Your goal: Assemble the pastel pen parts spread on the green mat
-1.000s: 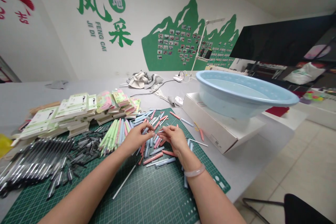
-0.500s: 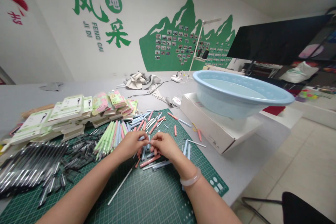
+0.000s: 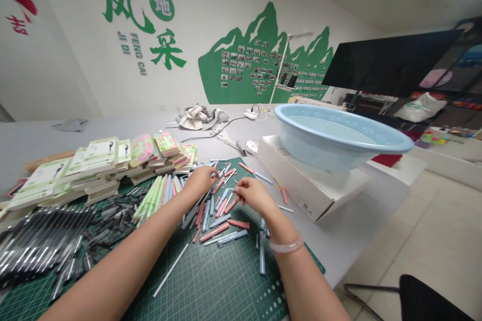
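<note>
Your left hand reaches in from the lower left, forearm long and slanting, back of the hand uppermost, fingers bent and pointing forward and to the right. Fingertips close to one another; cannot tell whether anything is pinched between them.

Your right hand comes in from the lower right, wrist angled inward, pale bracelet on the forearm side. Thumb and forefinger near each other, facing left; the remaining fingers curl under. Cannot tell if they clamp a small part.

The two hands are apart, a short gap between the fingertips. Red and blue pen parts lie loose in that gap and nearer you than the fingers, on the green cutting mat over the worktop. A red barrel sits just below your right fingers.

Left of your left fingers: pastel pens, then black pens. Well right of your right fingers: blue basin on a white box.
</note>
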Demonstrator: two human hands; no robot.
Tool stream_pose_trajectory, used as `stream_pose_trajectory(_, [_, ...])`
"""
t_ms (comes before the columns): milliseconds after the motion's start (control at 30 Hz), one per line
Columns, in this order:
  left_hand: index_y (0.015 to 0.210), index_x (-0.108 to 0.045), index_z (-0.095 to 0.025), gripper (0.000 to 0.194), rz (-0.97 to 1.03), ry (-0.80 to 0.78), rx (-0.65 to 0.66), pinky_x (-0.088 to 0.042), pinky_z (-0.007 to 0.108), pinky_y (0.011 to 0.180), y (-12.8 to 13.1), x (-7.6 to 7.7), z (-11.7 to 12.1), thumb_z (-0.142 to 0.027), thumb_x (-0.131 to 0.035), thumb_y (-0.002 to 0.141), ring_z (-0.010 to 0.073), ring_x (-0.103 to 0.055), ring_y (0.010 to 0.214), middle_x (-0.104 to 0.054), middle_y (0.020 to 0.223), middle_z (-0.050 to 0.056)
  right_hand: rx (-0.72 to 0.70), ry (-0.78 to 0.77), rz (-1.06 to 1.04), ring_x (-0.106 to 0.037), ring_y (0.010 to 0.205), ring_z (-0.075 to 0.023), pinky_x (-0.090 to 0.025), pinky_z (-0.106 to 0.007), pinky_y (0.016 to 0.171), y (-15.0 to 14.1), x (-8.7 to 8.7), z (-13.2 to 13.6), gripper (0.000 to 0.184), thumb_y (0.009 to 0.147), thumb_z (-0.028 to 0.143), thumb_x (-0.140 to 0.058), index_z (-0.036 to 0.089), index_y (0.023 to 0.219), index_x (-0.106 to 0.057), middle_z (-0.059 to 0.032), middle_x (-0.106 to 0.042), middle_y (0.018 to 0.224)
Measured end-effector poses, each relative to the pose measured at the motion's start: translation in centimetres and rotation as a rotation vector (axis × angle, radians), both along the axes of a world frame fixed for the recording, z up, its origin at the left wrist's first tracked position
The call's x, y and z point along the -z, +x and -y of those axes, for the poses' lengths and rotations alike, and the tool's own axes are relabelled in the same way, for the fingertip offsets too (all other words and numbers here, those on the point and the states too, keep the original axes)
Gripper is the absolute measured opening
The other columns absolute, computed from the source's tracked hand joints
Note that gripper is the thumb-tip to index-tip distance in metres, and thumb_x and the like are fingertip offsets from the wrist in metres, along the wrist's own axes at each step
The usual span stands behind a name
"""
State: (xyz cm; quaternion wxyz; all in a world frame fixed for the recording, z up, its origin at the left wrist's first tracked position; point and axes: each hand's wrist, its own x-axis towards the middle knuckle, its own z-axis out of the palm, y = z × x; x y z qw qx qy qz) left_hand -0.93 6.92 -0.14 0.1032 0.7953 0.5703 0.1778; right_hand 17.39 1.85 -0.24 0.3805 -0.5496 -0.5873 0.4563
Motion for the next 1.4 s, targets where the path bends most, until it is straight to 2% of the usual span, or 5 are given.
stream_pose_trajectory(500, [0.072, -0.066, -0.013, 0.011, -0.032, -0.162, -0.103, -0.045, 0.031, 0.07, 4.5, 2.1, -5.0, -0.02, -0.064, 0.063, 0.0281, -0.062, 0.086, -0.068, 0.083, 0.018, 0.123, 0.046, 0.107, -0.048, 0.039, -0.0098, -0.034, -0.023, 0.046, 0.4, 3.8, -1.2, 0.011, 0.061, 0.009, -0.061, 0.019, 0.058, -0.061, 0.004, -0.058, 0.046])
stream_pose_trajectory(733, [0.075, -0.062, -0.014, 0.026, 0.297, -0.317, 0.06, -0.034, 0.022, 0.046, 2.1, 0.3, -1.7, -0.036, -0.048, 0.076, 0.0099, -0.043, 0.044, -0.045, 0.05, -0.002, 0.033, 0.017, 0.171, -0.048, 0.045, -0.01, -0.032, -0.022, 0.048, 0.4, 3.6, -1.0, 0.011, 0.052, 0.01, -0.071, 0.019, 0.058, -0.069, 0.0032, -0.058, 0.047])
stream_pose_trajectory(1033, [0.086, -0.058, -0.015, 0.033, 1.033, -0.588, 0.148, -0.014, 0.019, 0.041, 0.0, -0.2, 3.7, -0.042, -0.064, 0.068, 0.0034, -0.025, 0.042, -0.042, 0.056, -0.006, -0.089, -0.133, -0.697, -0.063, 0.062, -0.0124, -0.048, -0.023, 0.057, -2.4, 1.1, 1.2, 0.026, 0.062, 0.027, -0.072, 0.015, 0.083, -0.062, -0.0048, -0.069, 0.076])
stream_pose_trajectory(1200, [0.094, -0.063, -0.016, 0.036, 0.857, -0.401, 0.095, -0.026, 0.021, 0.045, -1.1, -0.5, 4.2, -0.044, -0.059, 0.071, 0.0073, -0.038, 0.045, -0.055, 0.062, -0.002, -0.023, -0.153, -0.735, -0.062, 0.059, -0.0113, -0.049, -0.023, 0.06, -2.2, 1.2, 1.6, 0.028, 0.057, 0.025, -0.076, 0.014, 0.078, -0.062, -0.004, -0.069, 0.069])
stream_pose_trajectory(1400, [0.07, -0.069, -0.022, 0.011, 0.203, -0.081, 0.124, -0.038, 0.027, 0.069, -2.9, 0.0, 3.5, -0.026, -0.059, 0.067, 0.0194, -0.059, 0.077, -0.068, 0.077, 0.001, 0.165, -0.036, -0.52, -0.059, 0.054, -0.0121, -0.049, -0.026, 0.058, -0.7, 1.6, 1.1, 0.025, 0.056, 0.023, -0.072, 0.013, 0.078, -0.066, -0.0038, -0.068, 0.064])
